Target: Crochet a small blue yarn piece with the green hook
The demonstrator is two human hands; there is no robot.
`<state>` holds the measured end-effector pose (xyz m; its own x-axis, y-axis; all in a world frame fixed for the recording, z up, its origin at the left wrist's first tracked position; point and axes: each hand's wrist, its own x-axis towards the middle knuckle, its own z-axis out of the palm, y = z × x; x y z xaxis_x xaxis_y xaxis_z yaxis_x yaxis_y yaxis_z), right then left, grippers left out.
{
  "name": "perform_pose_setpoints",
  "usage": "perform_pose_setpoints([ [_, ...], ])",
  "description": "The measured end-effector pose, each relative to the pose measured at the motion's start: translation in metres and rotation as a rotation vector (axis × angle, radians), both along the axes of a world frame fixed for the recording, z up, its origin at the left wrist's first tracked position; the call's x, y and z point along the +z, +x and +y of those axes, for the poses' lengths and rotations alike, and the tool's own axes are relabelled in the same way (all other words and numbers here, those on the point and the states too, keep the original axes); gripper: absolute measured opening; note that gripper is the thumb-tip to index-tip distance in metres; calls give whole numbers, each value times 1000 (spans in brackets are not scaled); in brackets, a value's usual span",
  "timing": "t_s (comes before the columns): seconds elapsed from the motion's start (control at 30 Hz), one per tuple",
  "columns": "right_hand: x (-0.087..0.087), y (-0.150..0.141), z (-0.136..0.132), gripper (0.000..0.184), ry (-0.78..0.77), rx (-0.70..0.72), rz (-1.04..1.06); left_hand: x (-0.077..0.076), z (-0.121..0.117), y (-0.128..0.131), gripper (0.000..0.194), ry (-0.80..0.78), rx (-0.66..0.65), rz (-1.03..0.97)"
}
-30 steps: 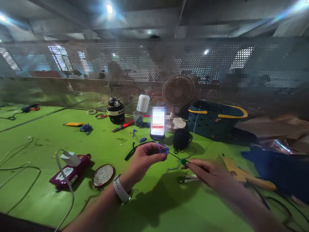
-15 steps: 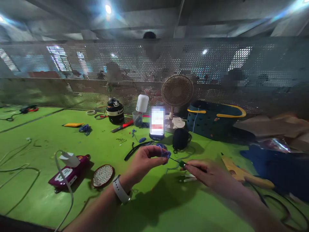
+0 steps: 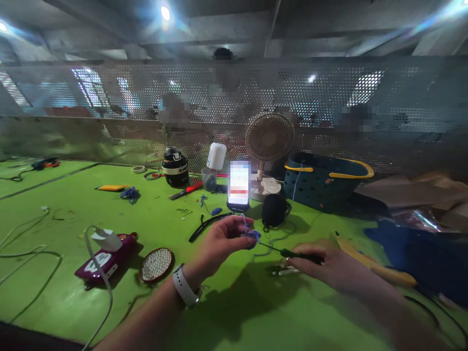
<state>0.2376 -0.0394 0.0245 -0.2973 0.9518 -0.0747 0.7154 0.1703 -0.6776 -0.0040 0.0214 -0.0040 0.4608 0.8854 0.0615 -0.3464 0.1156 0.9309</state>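
Note:
Between the thumb and fingers of my left hand [image 3: 223, 239] is a small purple-blue crochet piece [image 3: 253, 236], with a strand of yarn running up over the forefinger. My right hand [image 3: 318, 263] is closed round the green handle of a crochet hook [image 3: 288, 253]. The hook's thin metal shaft points left and meets the edge of the piece; its tip is too small to make out. A loose strand of bluish yarn [image 3: 268, 251] trails over the table behind the shaft. White-handled sticks [image 3: 287, 271] lie under my right hand.
Ahead stand a lit phone [image 3: 239, 187], a fan [image 3: 269, 141], a black yarn ball [image 3: 275, 212] and a dark basket [image 3: 321, 187]. To the left are a purple power strip [image 3: 106, 258], a round studded disc [image 3: 156, 265] and cables. A yellow glue gun [image 3: 376, 265] lies right.
My right hand and the hook have shifted right, drawing more of the shaft away from the crochet piece. My left hand has hardly moved, keeping its pinch.

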Motion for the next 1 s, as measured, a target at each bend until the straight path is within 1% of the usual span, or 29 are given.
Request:
perform_pose_setpoints([
  [0.07,-3,12,5,33,23,5,-90,1,-1,1,41,5,23,9],
  [0.13,-9,21,12,30,116,-39,-163,2,-2,3,40,24,61,36],
  [0.23,-21,18,15,29,338,-274,-104,4,-8,7,39,84,160,118],
  [0.27,-25,12,13,33,365,-326,-53,4,-10,9,38,109,192,158],
  [0.3,-28,4,10,34,356,-342,-4,4,-13,10,38,134,218,200],
  [0.33,-31,-6,6,35,324,-319,44,4,-15,12,37,159,236,239],
  [0.4,-35,-27,-1,32,330,-236,146,3,-20,15,35,203,245,285],
  [0.43,-37,-36,-4,31,362,-200,155,3,-22,16,34,220,244,290],
  [0.5,-40,-48,-6,30,435,-187,106,1,-26,19,32,248,242,282],
  [0.57,-41,-51,-5,30,483,-176,49,-2,-28,20,32,262,226,276],
  [0.73,-37,-47,-3,31,485,-79,36,-8,-28,19,34,260,160,238],
  [0.83,-34,-45,-5,30,566,-35,40,-9,-25,17,39,164,99,152],
  [0.93,-33,-42,-7,23,730,1,20,-7,-23,16,39,-28,17,26],
  [1.0,-32,-40,-10,18,810,-17,46,-5,-22,15,38,-132,-15,-15],
])
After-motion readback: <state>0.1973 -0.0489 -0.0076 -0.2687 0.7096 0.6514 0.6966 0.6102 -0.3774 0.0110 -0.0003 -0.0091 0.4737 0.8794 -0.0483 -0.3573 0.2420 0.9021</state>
